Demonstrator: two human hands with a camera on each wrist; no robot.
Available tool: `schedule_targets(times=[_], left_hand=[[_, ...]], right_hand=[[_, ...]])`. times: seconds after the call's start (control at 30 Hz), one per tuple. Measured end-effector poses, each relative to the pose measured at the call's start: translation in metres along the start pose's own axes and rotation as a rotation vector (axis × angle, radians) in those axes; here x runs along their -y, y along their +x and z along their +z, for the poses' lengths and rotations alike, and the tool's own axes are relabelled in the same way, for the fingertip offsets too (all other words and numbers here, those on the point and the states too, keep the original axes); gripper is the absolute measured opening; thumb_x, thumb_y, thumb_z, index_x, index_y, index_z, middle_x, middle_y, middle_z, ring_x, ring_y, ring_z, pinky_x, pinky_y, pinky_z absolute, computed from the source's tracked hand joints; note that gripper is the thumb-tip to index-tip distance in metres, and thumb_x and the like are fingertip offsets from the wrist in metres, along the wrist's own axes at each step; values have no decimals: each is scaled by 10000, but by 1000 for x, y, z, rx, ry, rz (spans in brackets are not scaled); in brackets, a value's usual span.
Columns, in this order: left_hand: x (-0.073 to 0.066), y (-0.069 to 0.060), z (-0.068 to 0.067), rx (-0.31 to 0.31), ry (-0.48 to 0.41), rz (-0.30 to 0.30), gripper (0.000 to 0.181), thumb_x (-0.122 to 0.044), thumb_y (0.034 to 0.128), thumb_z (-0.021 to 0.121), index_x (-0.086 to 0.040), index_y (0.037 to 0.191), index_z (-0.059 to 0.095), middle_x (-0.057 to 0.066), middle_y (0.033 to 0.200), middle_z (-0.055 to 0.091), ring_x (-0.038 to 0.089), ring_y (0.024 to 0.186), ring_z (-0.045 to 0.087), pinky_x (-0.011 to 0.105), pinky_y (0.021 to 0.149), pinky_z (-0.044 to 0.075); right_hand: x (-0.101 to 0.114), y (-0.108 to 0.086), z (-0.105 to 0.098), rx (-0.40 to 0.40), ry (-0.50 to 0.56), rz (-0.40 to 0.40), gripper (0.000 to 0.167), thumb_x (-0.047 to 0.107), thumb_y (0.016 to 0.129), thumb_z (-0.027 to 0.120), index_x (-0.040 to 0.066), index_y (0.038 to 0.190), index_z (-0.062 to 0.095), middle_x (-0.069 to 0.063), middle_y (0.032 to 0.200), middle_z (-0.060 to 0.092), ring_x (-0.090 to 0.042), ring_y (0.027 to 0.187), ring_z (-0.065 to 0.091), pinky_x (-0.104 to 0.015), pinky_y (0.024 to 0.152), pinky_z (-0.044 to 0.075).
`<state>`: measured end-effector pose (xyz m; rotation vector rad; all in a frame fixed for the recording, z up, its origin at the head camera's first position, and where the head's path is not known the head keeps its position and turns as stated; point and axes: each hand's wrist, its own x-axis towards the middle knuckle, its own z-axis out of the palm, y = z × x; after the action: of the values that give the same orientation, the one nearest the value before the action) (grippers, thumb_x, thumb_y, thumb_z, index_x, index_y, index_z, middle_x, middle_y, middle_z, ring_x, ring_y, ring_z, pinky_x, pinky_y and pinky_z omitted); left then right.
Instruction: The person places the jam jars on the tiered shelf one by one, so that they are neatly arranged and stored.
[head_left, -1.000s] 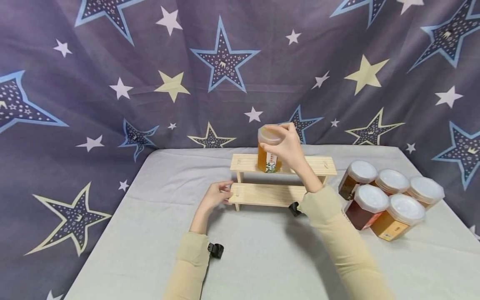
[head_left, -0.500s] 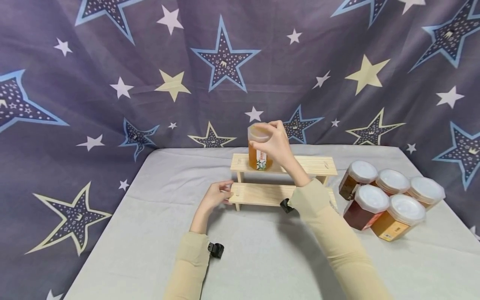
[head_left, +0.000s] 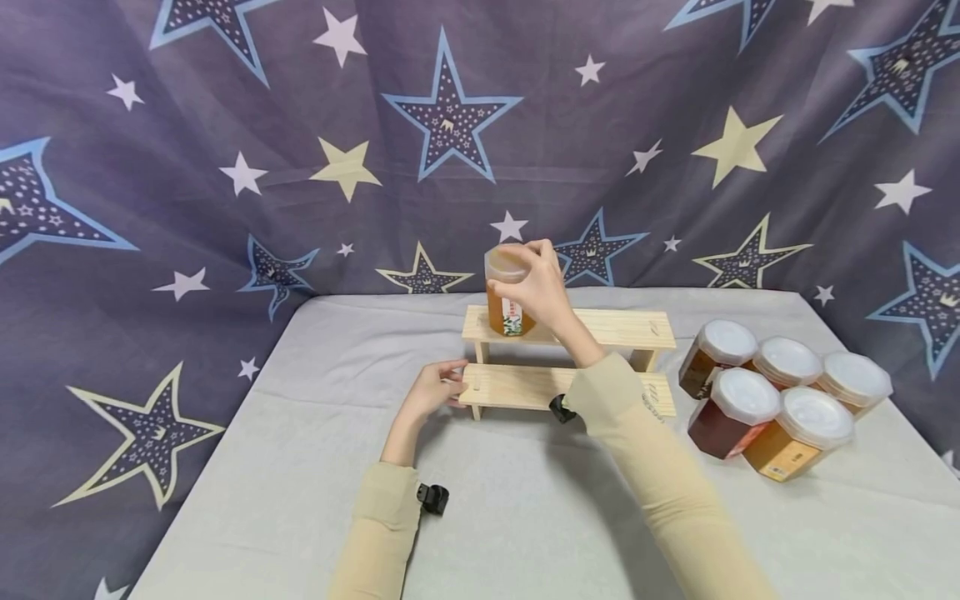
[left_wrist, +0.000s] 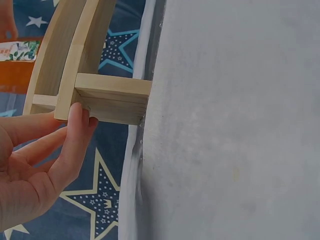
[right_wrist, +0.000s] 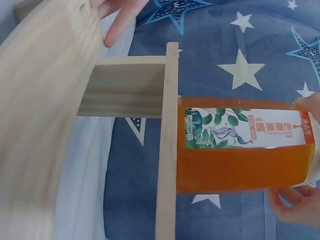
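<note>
Reaching in from the lower edge, two beige sleeves [head_left: 378, 525] cross the pale cloth [head_left: 495, 525], each with a small black device [head_left: 432, 499] at the wrist. Off to the right, two capped jars stand nearest – an amber one [head_left: 786, 446] and a dark red one [head_left: 726, 429], close together. Level with them or a little beyond comes the left hand [head_left: 432, 389], its thumb and fingers pinching the left end of the lower board [head_left: 525, 387] of a two-step wooden stand; the left wrist view shows fingertips tucked under that end. Three more jars [head_left: 787, 362] with whitish lids make a back row behind the front pair. Farther in, above the higher board [head_left: 618, 328], the right hand [head_left: 542, 282] grips an orange jar [head_left: 502, 307] from above, thumb and fingers spread around its lid. It is upright near the board's left end, label outward – its base seems to touch the wood, though how much weight rests there is hard to judge. Behind everything hangs a purple-grey curtain [head_left: 285, 125] patterned with stars.
</note>
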<state>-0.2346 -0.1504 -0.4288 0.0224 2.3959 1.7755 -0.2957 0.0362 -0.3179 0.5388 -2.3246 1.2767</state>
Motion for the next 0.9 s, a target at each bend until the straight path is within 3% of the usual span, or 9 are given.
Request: schedule_targets(times=[0.3, 0.7, 0.9], left_hand=[[0, 1, 0, -5, -7, -21, 439, 113, 776, 560, 72, 1209, 494, 157, 879, 508, 146, 631, 530, 296, 577, 590], [0, 0, 0, -4, 8, -36, 445, 96, 780, 569, 44, 1217, 501, 156, 894, 514, 147, 618, 541, 299, 589, 591], [2, 1, -1, 4, 8, -22, 439, 99, 784, 562, 53, 1215, 498, 157, 890, 515, 146, 633, 534, 313, 595, 591]], right_hand=[[-2, -5, 2, -29, 5, -34, 483, 227, 674, 760, 98, 1116, 614, -162, 1117, 438, -270, 1051, 392, -404, 890, 415], [-3, -17, -11, 43, 79, -3, 470, 207, 753, 701, 94, 1187, 562, -184, 1262, 378, -323, 1148, 391, -488, 950, 398], [-6, -25, -18, -14, 84, -56, 428, 157, 754, 699, 56, 1154, 583, -178, 1211, 440, -293, 1132, 418, -441, 962, 405]])
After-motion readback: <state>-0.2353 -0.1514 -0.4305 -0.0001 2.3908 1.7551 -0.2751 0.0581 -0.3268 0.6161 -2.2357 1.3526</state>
